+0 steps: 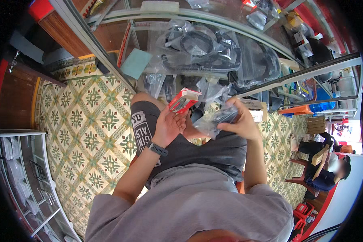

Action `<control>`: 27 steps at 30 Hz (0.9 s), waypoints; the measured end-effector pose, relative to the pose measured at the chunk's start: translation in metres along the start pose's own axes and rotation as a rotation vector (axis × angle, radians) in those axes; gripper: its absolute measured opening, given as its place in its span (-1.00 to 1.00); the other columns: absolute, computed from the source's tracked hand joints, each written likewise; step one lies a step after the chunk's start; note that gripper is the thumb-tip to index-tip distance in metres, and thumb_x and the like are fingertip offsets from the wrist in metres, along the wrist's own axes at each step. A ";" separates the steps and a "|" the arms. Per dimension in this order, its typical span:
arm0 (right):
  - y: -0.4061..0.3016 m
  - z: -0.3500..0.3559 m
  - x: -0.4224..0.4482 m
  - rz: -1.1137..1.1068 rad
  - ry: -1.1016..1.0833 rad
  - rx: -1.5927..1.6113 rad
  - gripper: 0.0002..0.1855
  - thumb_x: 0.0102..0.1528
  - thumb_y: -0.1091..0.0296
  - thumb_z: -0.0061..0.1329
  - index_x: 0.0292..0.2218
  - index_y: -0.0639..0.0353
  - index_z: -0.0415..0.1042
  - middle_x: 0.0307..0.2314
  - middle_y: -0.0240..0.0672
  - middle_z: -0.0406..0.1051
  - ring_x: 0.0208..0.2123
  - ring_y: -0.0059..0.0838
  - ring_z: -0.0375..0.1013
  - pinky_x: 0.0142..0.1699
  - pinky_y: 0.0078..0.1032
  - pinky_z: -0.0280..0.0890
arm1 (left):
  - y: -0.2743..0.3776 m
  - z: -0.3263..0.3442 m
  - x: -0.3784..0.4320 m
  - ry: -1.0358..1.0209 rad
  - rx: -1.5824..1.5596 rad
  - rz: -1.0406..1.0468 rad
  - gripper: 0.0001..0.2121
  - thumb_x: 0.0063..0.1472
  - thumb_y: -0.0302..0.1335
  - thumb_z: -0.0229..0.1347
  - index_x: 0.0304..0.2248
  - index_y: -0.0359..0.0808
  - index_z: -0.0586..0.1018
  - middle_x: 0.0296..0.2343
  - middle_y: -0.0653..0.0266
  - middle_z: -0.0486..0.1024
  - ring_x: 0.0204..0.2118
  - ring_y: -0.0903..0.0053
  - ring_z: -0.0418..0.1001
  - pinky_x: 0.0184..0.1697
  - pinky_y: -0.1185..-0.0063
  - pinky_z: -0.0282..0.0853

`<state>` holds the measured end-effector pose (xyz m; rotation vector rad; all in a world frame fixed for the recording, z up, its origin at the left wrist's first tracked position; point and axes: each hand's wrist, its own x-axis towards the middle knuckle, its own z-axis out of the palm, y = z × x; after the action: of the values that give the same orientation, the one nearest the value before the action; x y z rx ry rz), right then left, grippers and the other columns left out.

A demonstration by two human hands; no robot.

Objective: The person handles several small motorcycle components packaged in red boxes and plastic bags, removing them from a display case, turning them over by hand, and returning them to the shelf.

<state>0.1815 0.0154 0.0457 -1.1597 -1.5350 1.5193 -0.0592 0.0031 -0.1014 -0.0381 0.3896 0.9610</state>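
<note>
In my left hand (pixel 171 125) is a small red and white cardboard box (pixel 183 103) with a picture on its side. Its upper end looks unfolded, with the flap standing out. A clear plastic bag (pixel 210 125) with a dark part inside is pinched between the thumb and fingers of my right hand (pixel 239 121). What the dark part is cannot be made out. Both hands are above my lap, the bag a short way to the right of the box and apart from it.
A glass display case (pixel 196 72) before me holds several plastic-wrapped black parts (pixel 199 45). White cartons (pixel 255 115) stand low at its right. Another glass cabinet (pixel 24 169) is at the left, on patterned floor tiles (pixel 90 121). A seated person (pixel 323 178) is far right.
</note>
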 end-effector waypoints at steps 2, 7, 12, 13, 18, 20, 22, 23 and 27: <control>0.007 0.012 -0.005 0.030 0.036 -0.247 -0.45 -0.17 0.64 0.16 -0.18 0.20 0.17 -0.36 -0.40 0.34 -0.38 -0.78 0.37 -0.43 -0.78 0.29 | -0.002 -0.002 0.000 0.022 0.004 -0.032 -0.47 0.18 -0.01 -0.11 -0.06 -0.31 0.35 -0.24 0.20 0.46 -0.33 0.58 0.40 -0.26 0.60 0.27; -0.017 0.018 0.004 0.005 0.091 -0.401 -0.41 -0.19 0.57 0.18 -0.15 0.17 0.14 -0.39 -0.31 0.34 -0.42 -0.70 0.39 -0.46 -0.72 0.28 | -0.004 -0.003 -0.002 0.030 0.085 -0.006 -0.50 0.19 -0.03 -0.11 -0.06 -0.25 0.36 -0.26 0.21 0.46 -0.35 0.59 0.38 -0.27 0.59 0.27; -0.029 0.018 0.016 0.159 0.012 -0.451 -0.40 -0.20 0.52 0.19 -0.13 0.18 0.18 -0.36 -0.25 0.37 -0.38 -0.53 0.42 -0.40 -0.63 0.31 | -0.002 0.007 -0.004 0.059 0.124 0.036 -0.55 0.20 -0.04 -0.12 -0.05 -0.16 0.35 -0.28 0.22 0.46 -0.38 0.60 0.37 -0.30 0.58 0.28; -0.024 0.017 0.018 0.053 0.004 -0.539 -0.43 -0.17 0.51 0.16 -0.12 0.18 0.20 -0.35 -0.24 0.37 -0.38 -0.49 0.42 -0.35 -0.58 0.31 | -0.002 0.009 -0.004 0.073 0.143 0.034 -0.55 0.20 -0.04 -0.11 -0.05 -0.14 0.34 -0.28 0.22 0.46 -0.38 0.60 0.37 -0.29 0.58 0.28; -0.025 0.026 0.034 -0.315 -0.014 -0.578 -0.53 -0.06 0.51 0.02 -0.07 0.15 0.27 -0.35 -0.23 0.34 -0.44 -0.31 0.41 -0.31 -0.46 0.28 | -0.001 0.001 -0.002 0.081 0.170 0.047 -0.55 0.19 -0.02 -0.11 -0.05 -0.12 0.35 -0.28 0.23 0.46 -0.39 0.59 0.38 -0.30 0.60 0.29; -0.029 0.028 0.037 -0.339 -0.025 -0.727 -0.58 -0.01 0.54 -0.06 -0.08 0.09 0.29 -0.37 -0.24 0.31 -0.45 -0.19 0.39 -0.35 -0.40 0.28 | -0.001 -0.001 -0.003 0.092 0.144 0.046 -0.55 0.20 -0.02 -0.11 -0.06 -0.13 0.35 -0.28 0.21 0.46 -0.38 0.58 0.39 -0.30 0.59 0.30; -0.025 0.026 0.041 -0.380 0.013 -0.779 -0.59 -0.01 0.53 -0.06 -0.08 0.08 0.30 -0.37 -0.23 0.30 -0.45 -0.16 0.39 -0.37 -0.37 0.30 | -0.001 0.001 -0.004 0.072 0.138 0.046 -0.57 0.20 -0.04 -0.10 -0.07 -0.15 0.36 -0.30 0.18 0.47 -0.38 0.60 0.39 -0.28 0.61 0.30; -0.024 0.025 0.043 -0.422 0.049 -0.829 -0.61 -0.01 0.53 -0.07 -0.09 0.07 0.30 -0.37 -0.23 0.30 -0.45 -0.13 0.39 -0.38 -0.34 0.31 | -0.001 0.002 -0.004 0.053 0.132 0.050 -0.58 0.21 -0.06 -0.09 -0.08 -0.17 0.37 -0.31 0.16 0.48 -0.37 0.61 0.40 -0.26 0.63 0.29; -0.025 0.015 0.042 -0.470 0.097 -0.932 -0.62 -0.01 0.52 -0.06 -0.11 0.06 0.32 -0.37 -0.24 0.29 -0.47 -0.14 0.39 -0.41 -0.30 0.32 | -0.001 0.001 -0.002 0.040 0.139 0.066 -0.58 0.22 -0.07 -0.10 -0.10 -0.21 0.38 -0.33 0.16 0.49 -0.37 0.60 0.40 -0.26 0.64 0.29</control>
<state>0.1485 0.0501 0.0640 -1.1706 -2.3216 0.3972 -0.0589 0.0008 -0.1001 0.0826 0.4963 0.9974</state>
